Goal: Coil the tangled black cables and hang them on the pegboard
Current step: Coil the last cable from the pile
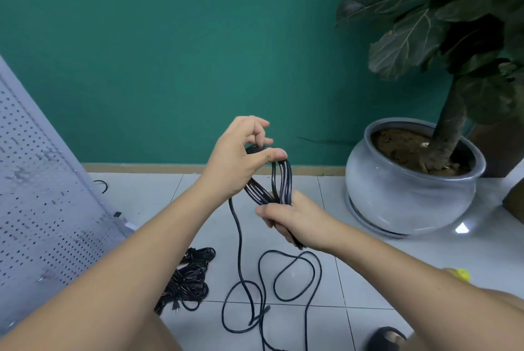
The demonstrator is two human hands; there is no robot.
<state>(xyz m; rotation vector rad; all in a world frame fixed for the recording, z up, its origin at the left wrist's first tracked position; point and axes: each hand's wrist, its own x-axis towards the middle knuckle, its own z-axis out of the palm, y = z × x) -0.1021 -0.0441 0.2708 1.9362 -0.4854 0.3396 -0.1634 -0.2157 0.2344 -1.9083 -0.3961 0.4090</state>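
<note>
Winding is the step now: the coil (280,180) of black cable sits in the air between both hands, the left hand (238,152) pinching its top, the right hand (297,220) gripping its bottom. Next, I think, the loose tail (240,243) on the floor (397,265) needs looping in. Another tangled pile (190,277) waits by the pegboard (34,180), and a big plant pot (411,194) stands close on the right.

1 head-worn wide-angle view, close above both hands (261,180), facing forward and down: tiled floor (397,279) below, green wall (170,53) ahead.
</note>
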